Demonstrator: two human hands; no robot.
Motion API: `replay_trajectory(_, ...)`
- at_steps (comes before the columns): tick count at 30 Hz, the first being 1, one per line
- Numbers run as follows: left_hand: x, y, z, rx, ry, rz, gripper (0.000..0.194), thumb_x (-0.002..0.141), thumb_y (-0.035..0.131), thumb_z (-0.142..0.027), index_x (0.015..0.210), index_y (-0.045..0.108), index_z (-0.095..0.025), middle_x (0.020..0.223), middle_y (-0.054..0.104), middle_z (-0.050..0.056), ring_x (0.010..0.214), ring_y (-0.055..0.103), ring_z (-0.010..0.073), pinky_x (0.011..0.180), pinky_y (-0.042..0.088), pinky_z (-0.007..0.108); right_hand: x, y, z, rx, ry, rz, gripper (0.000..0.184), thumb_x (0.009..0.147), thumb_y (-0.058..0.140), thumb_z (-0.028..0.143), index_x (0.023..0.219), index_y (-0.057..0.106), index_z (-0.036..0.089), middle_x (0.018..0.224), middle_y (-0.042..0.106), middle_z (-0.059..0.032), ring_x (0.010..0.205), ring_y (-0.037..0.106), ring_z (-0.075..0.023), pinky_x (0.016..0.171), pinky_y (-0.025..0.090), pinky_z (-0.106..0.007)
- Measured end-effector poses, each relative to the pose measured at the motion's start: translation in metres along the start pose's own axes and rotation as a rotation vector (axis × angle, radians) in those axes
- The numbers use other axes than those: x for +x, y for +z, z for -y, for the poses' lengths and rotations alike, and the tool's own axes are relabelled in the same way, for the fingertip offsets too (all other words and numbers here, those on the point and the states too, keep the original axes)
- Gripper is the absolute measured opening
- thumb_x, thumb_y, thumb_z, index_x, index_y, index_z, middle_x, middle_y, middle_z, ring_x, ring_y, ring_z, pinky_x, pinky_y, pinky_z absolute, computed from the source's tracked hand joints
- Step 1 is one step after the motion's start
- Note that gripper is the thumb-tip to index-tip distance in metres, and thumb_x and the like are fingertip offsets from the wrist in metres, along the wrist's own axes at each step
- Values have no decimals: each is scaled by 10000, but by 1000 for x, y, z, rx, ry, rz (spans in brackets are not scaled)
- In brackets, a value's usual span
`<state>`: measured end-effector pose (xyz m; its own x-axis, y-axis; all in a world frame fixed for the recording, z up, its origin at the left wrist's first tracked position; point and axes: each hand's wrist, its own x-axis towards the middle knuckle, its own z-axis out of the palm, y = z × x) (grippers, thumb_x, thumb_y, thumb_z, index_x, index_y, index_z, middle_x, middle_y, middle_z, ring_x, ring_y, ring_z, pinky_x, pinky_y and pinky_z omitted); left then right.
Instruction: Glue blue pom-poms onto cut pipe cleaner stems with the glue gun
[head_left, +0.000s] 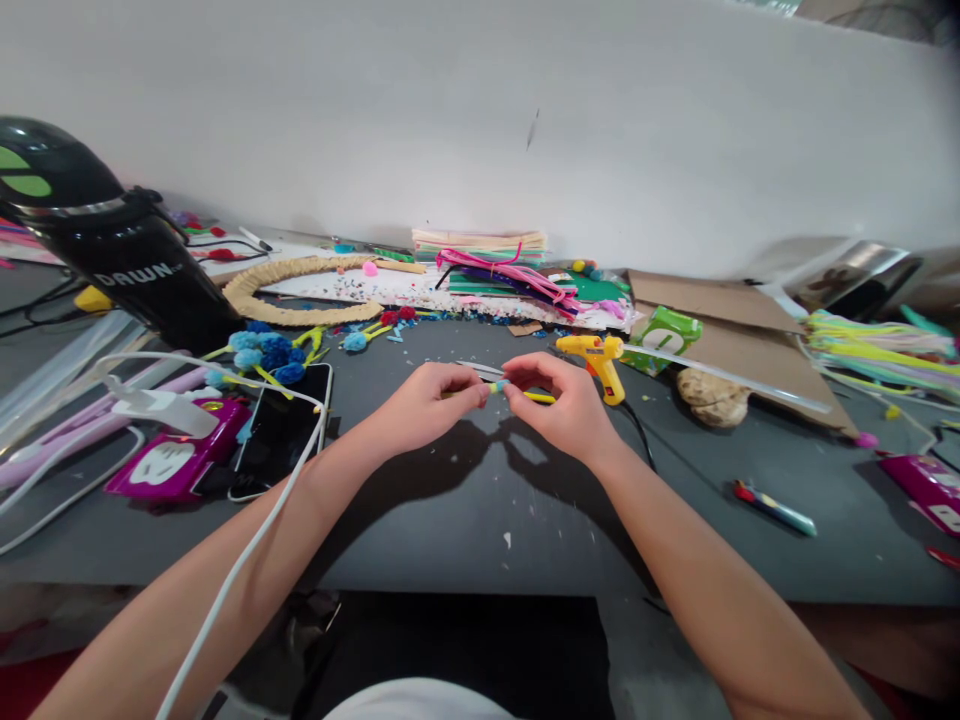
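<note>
Between my two hands, above the middle of the grey table, is a thin yellow pipe cleaner [538, 397] with a light blue bit [498, 386] near my fingertips. My left hand [431, 402] pinches its left end between thumb and forefinger. The fingers of my right hand [559, 405] pinch it from the other side, with the yellow length passing under them. A pale, thin blade-like object [480, 368] lies just behind the fingers, partly hidden. Just beyond my right hand rests a yellow glue gun [596, 362].
At left stand a black bottle [127, 250], blue pompom flowers [274, 350], a phone [285, 430] and a magenta power bank [184, 455]; a white cable [247, 555] crosses my left forearm. Pipe cleaners [517, 280] lie behind. Right are cardboard [772, 370] and a lighter [772, 508].
</note>
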<state>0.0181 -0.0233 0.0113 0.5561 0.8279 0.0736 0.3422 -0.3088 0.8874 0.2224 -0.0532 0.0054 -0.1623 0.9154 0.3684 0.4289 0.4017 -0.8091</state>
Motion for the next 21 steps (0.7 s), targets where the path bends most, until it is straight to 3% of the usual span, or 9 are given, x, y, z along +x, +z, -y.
replay_trajectory(10,-1,0,0,4,11,5,333,904,533,-413,784,656,-128,684,540,0,624,425,102,553,329,221,0,0,-3,48,26,19,183,832,658,265,1004,659,202,923,708,-41,813,681,-172,769,571,-308)
replay_trajectory(16,1,-5,5,59,37,-48,356,907,524,-450,803,653,-134,681,553,5,624,455,111,561,345,221,4,-7,-7,81,69,80,291,821,670,313,1087,638,201,1005,712,-62,889,683,-185,811,560,-321)
replay_trajectory(19,3,-14,11,131,61,-123,380,907,520,-474,804,652,-133,684,572,14,629,474,119,564,353,222,7,-22,-8,-86,103,139,210,840,636,384,936,665,199,838,706,-31,736,656,-163,662,524,-283)
replay_trajectory(21,4,-19,15,208,66,-168,389,914,505,-483,801,647,-139,670,573,13,603,460,115,546,332,226,8,-38,-7,-286,165,217,298,847,604,468,736,642,195,638,639,-3,562,570,-134,509,421,-257)
